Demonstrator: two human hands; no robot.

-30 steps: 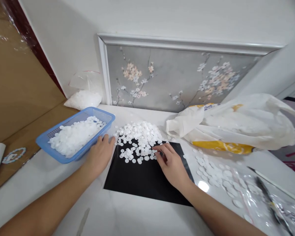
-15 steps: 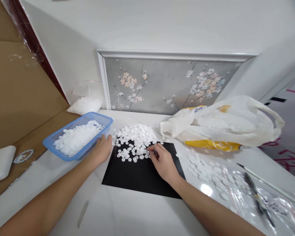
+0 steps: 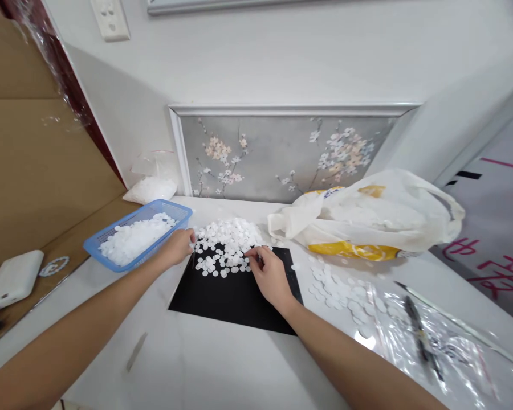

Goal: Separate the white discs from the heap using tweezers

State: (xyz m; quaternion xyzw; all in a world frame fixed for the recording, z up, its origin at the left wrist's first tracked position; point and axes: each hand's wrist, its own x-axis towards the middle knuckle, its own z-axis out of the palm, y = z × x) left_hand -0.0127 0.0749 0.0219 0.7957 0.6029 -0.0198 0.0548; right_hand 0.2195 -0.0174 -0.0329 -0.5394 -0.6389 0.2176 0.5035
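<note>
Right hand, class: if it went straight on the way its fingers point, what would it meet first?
The right hand would probably meet the white discs on the black sheet first; any gap between them is unclear.

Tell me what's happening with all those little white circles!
A person has both hands at a pile of white discs, which spills onto a black sheet. The right hand is at the pile's near right edge, fingers bent; I can't tell if it pinches a disc. The left hand is at the pile's left side, by a blue basket holding more discs. Others lie loose on the right, below a white and yellow plastic bag.
</note>
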